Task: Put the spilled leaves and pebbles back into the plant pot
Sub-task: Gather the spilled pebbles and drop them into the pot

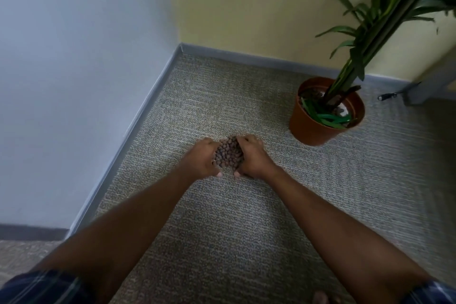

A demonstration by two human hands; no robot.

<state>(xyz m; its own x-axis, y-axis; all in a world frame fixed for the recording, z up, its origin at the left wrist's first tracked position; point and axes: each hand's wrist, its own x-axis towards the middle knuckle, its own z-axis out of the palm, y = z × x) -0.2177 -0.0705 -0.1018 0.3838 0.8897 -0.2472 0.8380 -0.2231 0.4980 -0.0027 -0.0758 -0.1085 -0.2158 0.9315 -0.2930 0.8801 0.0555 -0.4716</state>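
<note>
1. Nearest the camera, dark plaid sleeves [42, 289] sit in the two bottom corners. Two bare forearms [138, 215] reach forward from them and converge toward the middle of the view.
2. Under the arms lies a grey-beige looped carpet [229, 242], which covers the whole floor up to the walls.
3. At the centre, the left hand [199, 158] and the right hand [251, 155] rest on the carpet facing each other, thumbs nearest the camera. Their fingers curl inward around a heap of small round brown pebbles [228, 155]. Both hands cup and grip the heap from opposite sides, and the fingertips nearly meet at its far end. The pebbles are bunched between the palms, on or just above the carpet; which of the two cannot be told.
4. Farther off and to the right, well apart from the hands, a terracotta-coloured plant pot [313, 128] stands on the carpet, tilted slightly. Loose green leaves [328, 116] lie inside it along the near rim, with some dark pebbly filling behind them. A tall plant [370, 32] with long green blades rises from the pot and leans to the upper right.
5. Beyond the pot, a small black plug [382, 98] on a thin cable lies on the carpet beside a grey upright.
6. Farthest back, a grey skirting board [246, 57] runs along the corner. A pale bluish wall [74, 57] is on the left and a yellow wall [246, 2] at the back.
</note>
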